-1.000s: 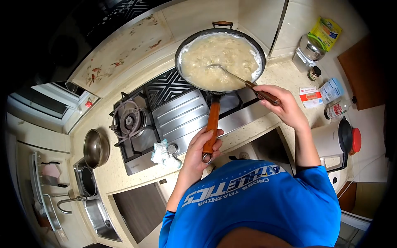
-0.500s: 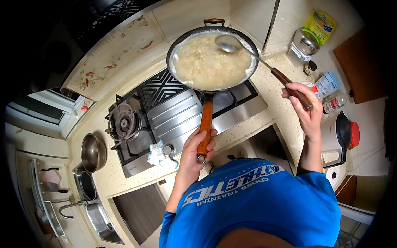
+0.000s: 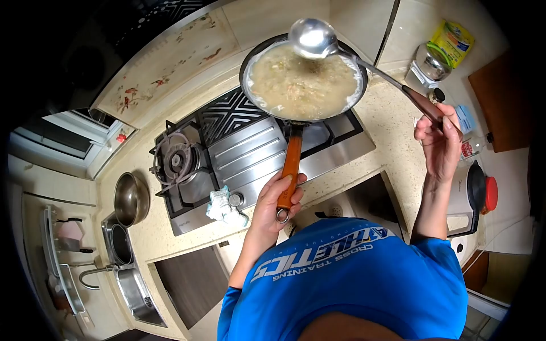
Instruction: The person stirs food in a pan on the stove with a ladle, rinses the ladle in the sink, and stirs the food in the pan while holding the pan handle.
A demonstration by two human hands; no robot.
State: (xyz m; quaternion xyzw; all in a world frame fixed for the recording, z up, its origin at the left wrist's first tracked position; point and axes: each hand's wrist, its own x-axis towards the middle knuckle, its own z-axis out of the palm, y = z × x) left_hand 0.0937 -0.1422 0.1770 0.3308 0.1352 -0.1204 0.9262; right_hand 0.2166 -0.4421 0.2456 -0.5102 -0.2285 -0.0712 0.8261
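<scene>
My ladle (image 3: 313, 38) bars the way over the pan's (image 3: 304, 85) far rim. Between my hands, bare tabletop (image 3: 364, 174) lets one pass along the stove's near edge. The pan's handle (image 3: 291, 165) cuts across the stove (image 3: 244, 150); left of it, only the cloth (image 3: 223, 207) and knob (image 3: 235, 199) stand in the way near the front.

A round, dull silver metal bowl (image 3: 132, 199) sits on the speckled cream stone desk (image 3: 378, 133), just beside a stainless steel sink (image 3: 135, 294) with a curved metal faucet (image 3: 94, 273). Farther off, a crumpled white cloth with teal edging (image 3: 223, 207) lies against a round metal knob (image 3: 236, 199). At the opposite end, a bright yellow plastic packet (image 3: 454, 42) stands near a flat brown board (image 3: 500, 102). Red birds decorate the cream wall tiles (image 3: 162, 68).
</scene>
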